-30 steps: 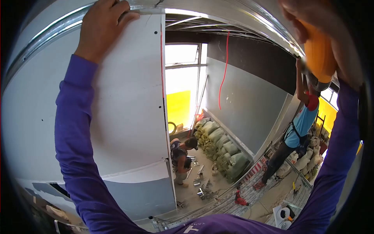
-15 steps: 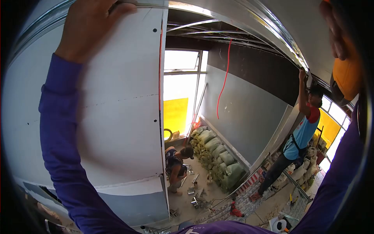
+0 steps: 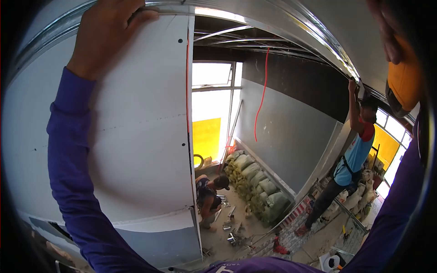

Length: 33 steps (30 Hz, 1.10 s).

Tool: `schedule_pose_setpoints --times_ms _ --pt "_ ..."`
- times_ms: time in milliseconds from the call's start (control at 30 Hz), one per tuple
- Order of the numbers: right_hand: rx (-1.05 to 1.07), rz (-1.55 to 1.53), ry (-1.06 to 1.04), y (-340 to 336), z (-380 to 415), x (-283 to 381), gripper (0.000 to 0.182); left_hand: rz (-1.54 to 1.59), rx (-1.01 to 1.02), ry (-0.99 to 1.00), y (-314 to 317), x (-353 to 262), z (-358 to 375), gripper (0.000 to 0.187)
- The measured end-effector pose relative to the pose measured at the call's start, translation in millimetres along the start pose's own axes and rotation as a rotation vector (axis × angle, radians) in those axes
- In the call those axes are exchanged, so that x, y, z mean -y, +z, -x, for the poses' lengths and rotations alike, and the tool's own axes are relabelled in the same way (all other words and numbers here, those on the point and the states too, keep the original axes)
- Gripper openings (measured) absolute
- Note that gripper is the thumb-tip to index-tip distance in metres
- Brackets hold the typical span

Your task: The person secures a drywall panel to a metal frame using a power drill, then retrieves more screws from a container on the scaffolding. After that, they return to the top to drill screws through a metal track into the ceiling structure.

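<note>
My left hand [image 3: 107,38] is raised at the top left, its fingers curled over a shiny metal channel [image 3: 50,37] that runs along the top of a white wall board [image 3: 141,109]. The fingertips partly leave the view. At the upper right edge, my right hand [image 3: 386,34] is closed around an orange-and-black power tool [image 3: 404,79]. Only a few fingers and part of the tool's body show; its front end is hidden. A long metal track [image 3: 325,38] curves along the ceiling edge between my hands.
A co-worker [image 3: 355,150] at right stands raised, arms up at the track. Another person [image 3: 210,198] crouches below by metal pieces [image 3: 233,239]. Stacked sacks [image 3: 255,177] line the grey wall. A red hose [image 3: 261,102] hangs down. A red drill [image 3: 280,248] lies below.
The view has shifted slightly, so the room sits a little lower in it. My left hand stays on the channel, and my right hand still holds the orange tool, slightly higher in view.
</note>
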State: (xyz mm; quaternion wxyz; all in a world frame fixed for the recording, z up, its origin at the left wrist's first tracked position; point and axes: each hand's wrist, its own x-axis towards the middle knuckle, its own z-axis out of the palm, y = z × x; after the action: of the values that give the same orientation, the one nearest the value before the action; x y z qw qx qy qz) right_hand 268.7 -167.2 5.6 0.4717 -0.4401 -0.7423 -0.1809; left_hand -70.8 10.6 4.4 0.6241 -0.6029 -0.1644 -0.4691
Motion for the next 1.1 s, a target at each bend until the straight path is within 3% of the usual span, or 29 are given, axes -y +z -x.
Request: schedule_pose_setpoints --times_ms 233,433,633,733,833,933,1100 --pt "-0.019 -0.068 -0.009 -4 0 -1 0.03 0.042 -0.048 -0.039 -1 -3 0 0.022" --pt "-0.059 -0.24 -0.011 -3 10 1 0.03 -0.102 0.074 -0.117 -6 -3 -3 0.028" --pt "-0.077 -0.511 0.008 7 17 8 0.031 -0.168 0.129 -0.044 -11 -5 -16 0.027" --pt "-0.049 -0.673 0.019 7 17 -18 0.031 -0.104 0.242 -0.023 -14 -13 -29 0.025" --pt "0.011 -0.798 -0.003 14 15 -51 0.03 -0.002 0.405 -0.222 -18 -24 -53 0.021" --pt "0.11 -0.725 0.139 9 20 -54 0.028 0.262 0.349 -0.27 0 -13 -63 0.021" --pt "-0.069 -0.755 0.236 13 16 -15 0.033 0.225 0.571 -0.182 12 -7 -75 0.021"
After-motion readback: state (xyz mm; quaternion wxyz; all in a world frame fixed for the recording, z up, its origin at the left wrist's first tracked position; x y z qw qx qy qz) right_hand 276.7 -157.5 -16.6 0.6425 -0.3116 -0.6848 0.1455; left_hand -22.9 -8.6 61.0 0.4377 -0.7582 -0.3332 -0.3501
